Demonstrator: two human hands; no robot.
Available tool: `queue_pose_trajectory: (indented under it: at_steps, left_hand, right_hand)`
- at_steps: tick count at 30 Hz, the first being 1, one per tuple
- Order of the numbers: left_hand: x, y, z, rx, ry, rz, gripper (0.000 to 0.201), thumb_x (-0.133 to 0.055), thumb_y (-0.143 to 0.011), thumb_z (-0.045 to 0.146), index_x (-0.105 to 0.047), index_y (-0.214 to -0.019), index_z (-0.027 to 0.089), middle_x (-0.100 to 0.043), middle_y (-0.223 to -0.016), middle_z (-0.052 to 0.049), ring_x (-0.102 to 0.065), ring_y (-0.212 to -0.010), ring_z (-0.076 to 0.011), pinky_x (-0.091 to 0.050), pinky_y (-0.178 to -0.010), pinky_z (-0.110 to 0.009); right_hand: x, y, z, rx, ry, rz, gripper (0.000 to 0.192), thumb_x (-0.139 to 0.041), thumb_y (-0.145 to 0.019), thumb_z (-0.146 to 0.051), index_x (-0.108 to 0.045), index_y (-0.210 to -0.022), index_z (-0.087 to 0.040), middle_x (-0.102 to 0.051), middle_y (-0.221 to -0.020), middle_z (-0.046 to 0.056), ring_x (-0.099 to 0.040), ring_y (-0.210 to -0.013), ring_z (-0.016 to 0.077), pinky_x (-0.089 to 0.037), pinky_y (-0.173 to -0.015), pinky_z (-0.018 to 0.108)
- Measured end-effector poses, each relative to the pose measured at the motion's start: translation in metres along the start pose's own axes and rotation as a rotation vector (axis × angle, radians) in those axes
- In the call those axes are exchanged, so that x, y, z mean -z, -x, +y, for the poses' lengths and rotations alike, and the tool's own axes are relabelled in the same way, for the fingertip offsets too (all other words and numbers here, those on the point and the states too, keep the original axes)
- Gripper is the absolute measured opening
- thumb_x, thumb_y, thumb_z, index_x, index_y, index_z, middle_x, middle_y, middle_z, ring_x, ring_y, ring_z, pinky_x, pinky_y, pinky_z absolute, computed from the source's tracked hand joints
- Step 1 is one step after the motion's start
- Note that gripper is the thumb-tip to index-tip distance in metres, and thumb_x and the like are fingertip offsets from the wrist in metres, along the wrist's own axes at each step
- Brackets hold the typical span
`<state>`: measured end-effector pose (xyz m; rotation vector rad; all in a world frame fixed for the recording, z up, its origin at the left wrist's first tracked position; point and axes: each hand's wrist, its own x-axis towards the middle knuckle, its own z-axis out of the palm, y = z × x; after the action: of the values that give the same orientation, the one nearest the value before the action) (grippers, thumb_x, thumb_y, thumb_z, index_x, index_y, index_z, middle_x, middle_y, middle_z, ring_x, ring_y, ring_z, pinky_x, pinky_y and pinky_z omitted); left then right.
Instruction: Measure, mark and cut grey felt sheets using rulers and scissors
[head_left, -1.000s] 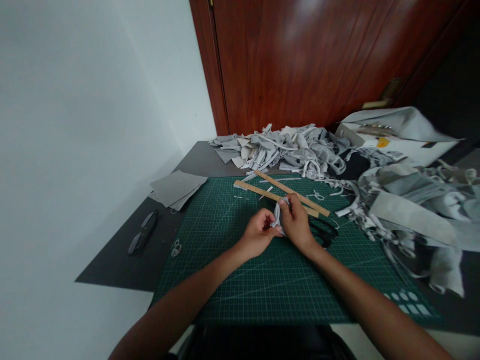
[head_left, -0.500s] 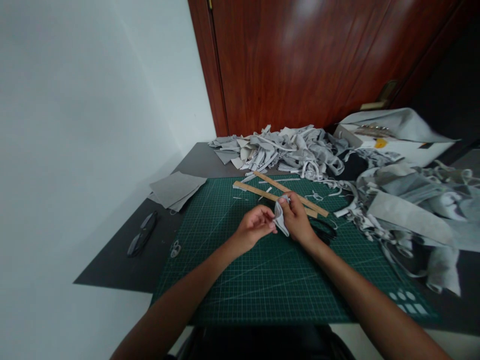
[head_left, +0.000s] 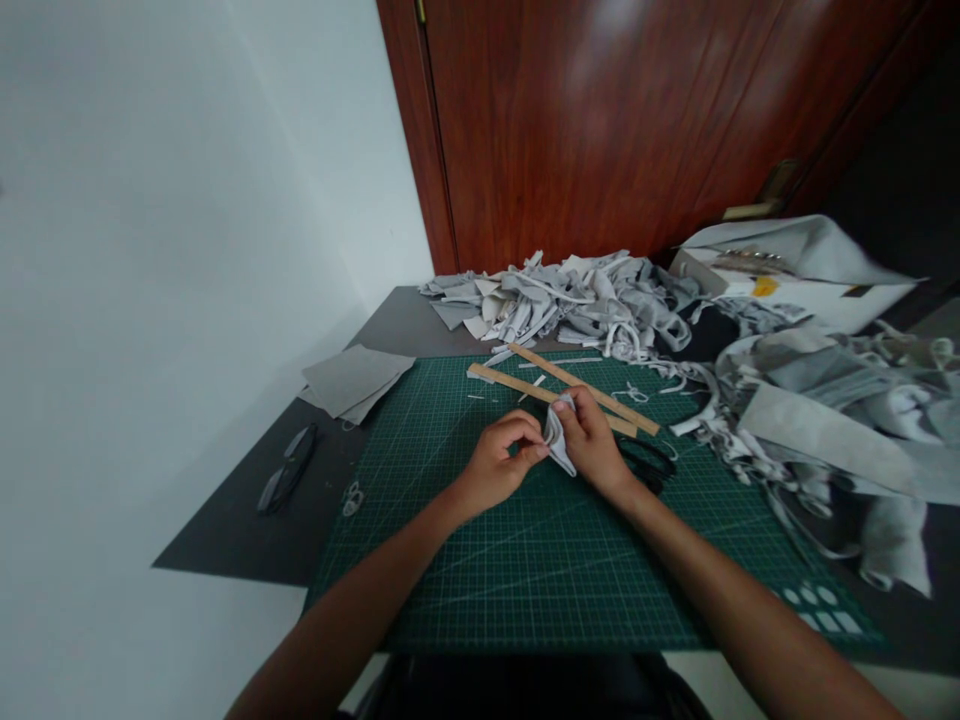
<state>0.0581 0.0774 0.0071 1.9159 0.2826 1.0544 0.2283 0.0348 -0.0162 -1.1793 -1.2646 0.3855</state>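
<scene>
Green gridded cutting mat point(head_left: 570, 560) fills the dark table's near edge, grey fabric scraps point(head_left: 585, 300) heaped at its far edge. Both hands meet mid-mat: right hand point(head_left: 596, 445) and left hand point(head_left: 499, 465) each pinching the small pale grey cloth piece point(head_left: 559, 435) between them, beside two wooden rulers point(head_left: 577, 385).

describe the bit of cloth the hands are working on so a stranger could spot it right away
Start at the green cutting mat and look near its middle, just in front of the two wooden rulers. There the left hand and right hand pinch a small pale grey fabric scrap. It alone is lifted off the mat; the other scraps lie piled by the door.
</scene>
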Motion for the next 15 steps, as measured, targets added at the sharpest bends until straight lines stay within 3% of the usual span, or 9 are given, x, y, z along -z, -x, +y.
queue_pose_trajectory:
  at_steps: [5,8,11,15]
  left_hand:
    - [0.002,0.000,-0.006,0.082,0.075,0.035,0.039,-0.070,-0.093,0.052,-0.067,-0.077,0.017,-0.060,-0.088,-0.004,-0.058,-0.086,-0.0175,-0.047,-0.081,-0.032]
    - [-0.001,0.002,-0.011,0.275,0.259,-0.002,0.039,-0.076,-0.087,0.055,-0.064,-0.087,0.017,-0.059,-0.088,-0.002,-0.057,-0.081,-0.0156,-0.050,-0.076,-0.031]
    - [-0.005,0.005,-0.013,0.455,0.471,-0.064,0.050,-0.084,-0.079,0.054,-0.060,-0.106,0.019,-0.061,-0.094,-0.002,-0.062,-0.083,-0.0170,-0.055,-0.070,-0.030]
    - [-0.009,0.006,-0.013,0.490,0.503,-0.091,0.059,-0.091,-0.072,0.049,-0.061,-0.112,0.016,-0.065,-0.095,-0.004,-0.063,-0.078,-0.0155,-0.057,-0.067,-0.029]
  right_hand:
    - [0.007,-0.002,-0.007,0.096,0.133,0.051,0.017,-0.052,-0.103,-0.039,-0.050,-0.091,-0.027,-0.047,-0.071,-0.004,-0.047,-0.067,0.0195,-0.038,-0.062,0.033]
    - [0.008,0.000,-0.011,0.139,0.180,0.062,0.015,-0.052,-0.103,-0.036,-0.051,-0.092,-0.027,-0.051,-0.072,-0.003,-0.049,-0.066,0.0195,-0.038,-0.062,0.032]
    - [0.007,0.005,-0.014,0.158,0.219,0.012,0.012,-0.052,-0.103,-0.033,-0.053,-0.093,-0.027,-0.058,-0.076,-0.002,-0.053,-0.066,0.0193,-0.041,-0.062,0.033]
    - [0.005,0.011,-0.015,0.178,0.265,-0.073,0.008,-0.052,-0.103,-0.031,-0.054,-0.096,-0.027,-0.063,-0.079,0.000,-0.058,-0.069,0.0206,-0.045,-0.065,0.034]
